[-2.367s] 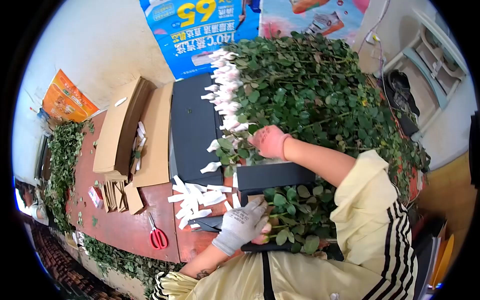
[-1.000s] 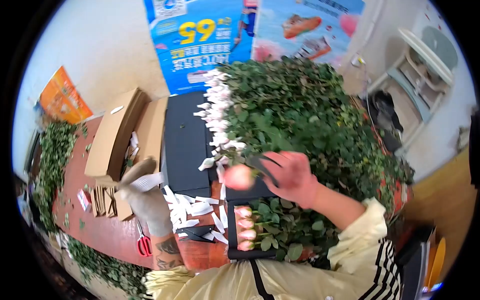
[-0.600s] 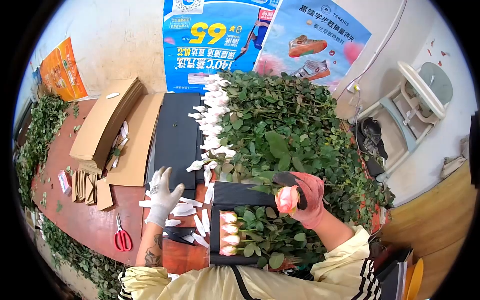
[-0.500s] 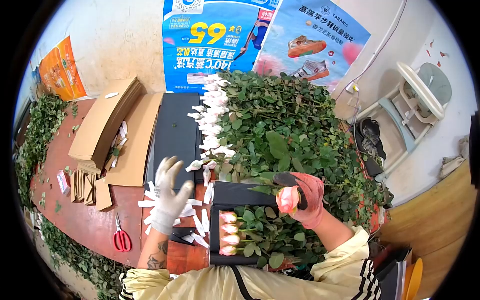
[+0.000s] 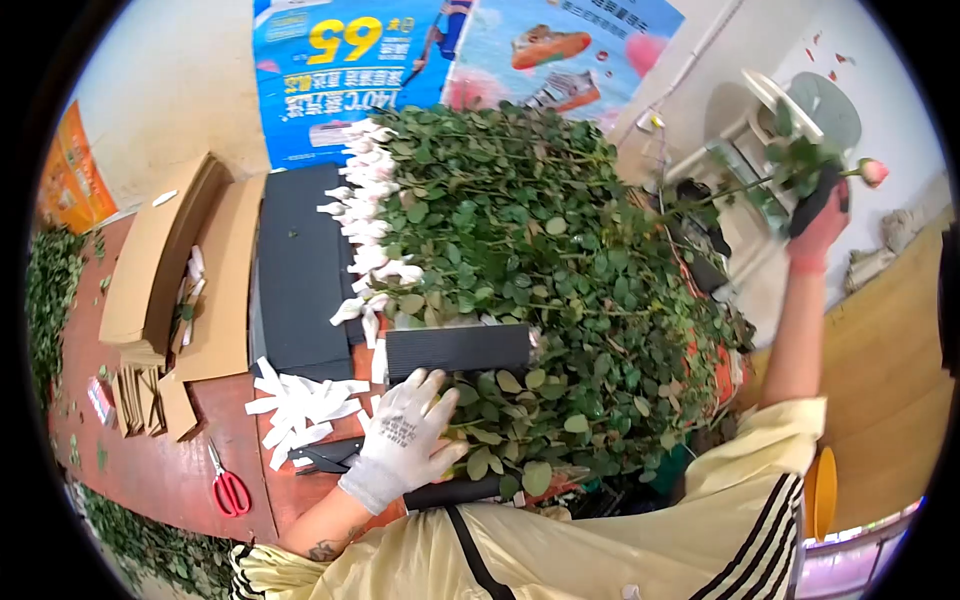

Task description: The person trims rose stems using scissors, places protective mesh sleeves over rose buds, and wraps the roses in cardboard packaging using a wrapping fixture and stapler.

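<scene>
Right hand (image 5: 822, 215) has been swung well out to the side with its pink rose (image 5: 874, 173), and the left hand (image 5: 405, 432) has been shifted from above the white paper slips (image 5: 300, 410) to the near edge of the black corrugated block (image 5: 458, 348). Rose stem's clamped in the right one, bloom out past the glove, leafy end trailed back toward the big green pile (image 5: 520, 220). Left fingers are spread apart, palm down; whether anything's pressed under there can't be told.

What could go wrong, imo: leaves could get snagged on the pile if the stem's pulled back too low, or the bloom could be bruised if it's knocked on the high chair (image 5: 745, 150). Slips could be swept off the surface (image 5: 150, 470) by a careless left sleeve.

Headcount: 1 rose held, 1 corrugated block, 1 pair of red-handled scissors (image 5: 231, 492), 1 high chair, 3 posters (image 5: 345, 80) visible. Slips and white-wrapped buds (image 5: 370, 200) are too overlapped to be counted.
</scene>
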Demonstrator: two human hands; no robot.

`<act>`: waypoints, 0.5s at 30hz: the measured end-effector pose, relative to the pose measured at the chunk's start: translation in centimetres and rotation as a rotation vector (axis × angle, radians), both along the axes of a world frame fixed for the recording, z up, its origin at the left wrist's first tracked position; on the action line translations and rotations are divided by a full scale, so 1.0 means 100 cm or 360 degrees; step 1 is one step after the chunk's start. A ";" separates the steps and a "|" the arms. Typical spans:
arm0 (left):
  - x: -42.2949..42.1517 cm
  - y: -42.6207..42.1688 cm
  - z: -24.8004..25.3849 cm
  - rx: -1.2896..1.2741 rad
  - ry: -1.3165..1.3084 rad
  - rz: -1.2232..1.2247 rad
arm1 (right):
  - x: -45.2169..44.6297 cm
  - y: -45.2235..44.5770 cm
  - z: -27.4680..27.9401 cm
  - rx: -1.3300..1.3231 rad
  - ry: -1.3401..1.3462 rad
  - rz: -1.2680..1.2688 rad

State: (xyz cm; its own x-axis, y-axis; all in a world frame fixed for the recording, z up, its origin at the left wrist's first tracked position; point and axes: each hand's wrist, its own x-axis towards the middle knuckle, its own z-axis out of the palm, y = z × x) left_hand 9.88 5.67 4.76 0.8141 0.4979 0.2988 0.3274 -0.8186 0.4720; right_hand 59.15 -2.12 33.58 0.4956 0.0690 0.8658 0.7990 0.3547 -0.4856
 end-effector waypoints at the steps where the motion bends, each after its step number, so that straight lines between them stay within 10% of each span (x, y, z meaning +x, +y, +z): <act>1: -0.002 -0.004 -0.007 0.0019 0.0029 -0.0001 | 0.056 -0.023 0.035 0.0124 -0.0075 -0.0096; 6: 0.002 -0.011 -0.035 -0.0019 0.0150 0.0071 | 0.008 -0.096 0.122 -0.0130 -0.0064 0.0407; 10: 0.004 -0.001 -0.008 0.0024 -0.0065 -0.0049 | 0.016 -0.027 0.081 0.0027 -0.0382 -0.0322; 15: 0.035 0.107 0.021 0.0169 -0.0322 0.0005 | -0.012 0.013 0.101 0.0116 -0.0338 -0.0020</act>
